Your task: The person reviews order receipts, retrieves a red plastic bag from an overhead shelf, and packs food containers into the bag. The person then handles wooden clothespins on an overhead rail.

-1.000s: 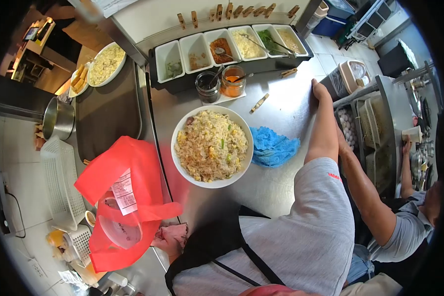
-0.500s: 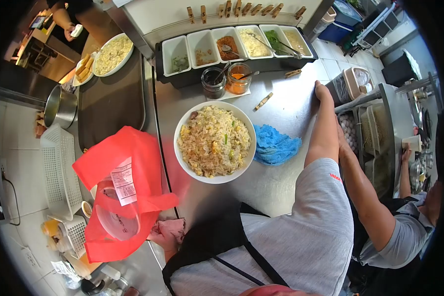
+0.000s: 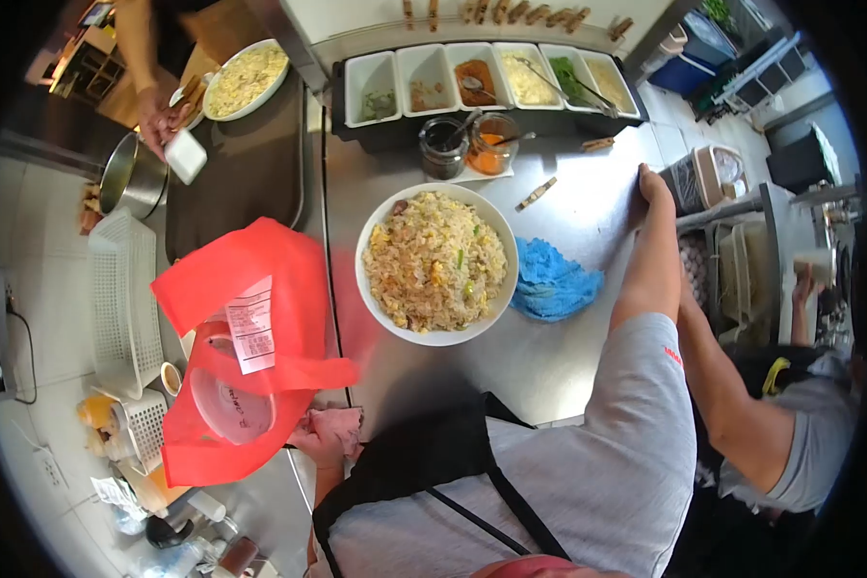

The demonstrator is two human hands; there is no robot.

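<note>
My left hand (image 3: 320, 445) is at the counter's near edge, its fingers closed on a pink cloth (image 3: 339, 427). My right arm stretches forward, and my right hand (image 3: 651, 183) rests at the right edge of the steel counter, its fingers mostly hidden. Between my arms stands a white bowl (image 3: 368, 289) heaped with fried rice (image 3: 438, 262). Touching its right side lies a crumpled blue cloth (image 3: 555, 281). To the left, a red carrier bag (image 3: 303, 275) with a printed receipt (image 3: 250, 328) holds a lidded plastic container (image 3: 233, 400).
Topping tubs (image 3: 372, 87) line the counter's back, with two spoon jars (image 3: 443, 154) before them. A clothespin (image 3: 536, 194) lies nearby. Behind the brown tray (image 3: 231, 183), another person's hand (image 3: 159, 118) holds a small white object (image 3: 185, 156). A co-worker's arm (image 3: 732, 395) is close on my right.
The view has shifted slightly. At the upper left, the other person's hand has come closer over the tray with the white object. My hands stay at their places.
</note>
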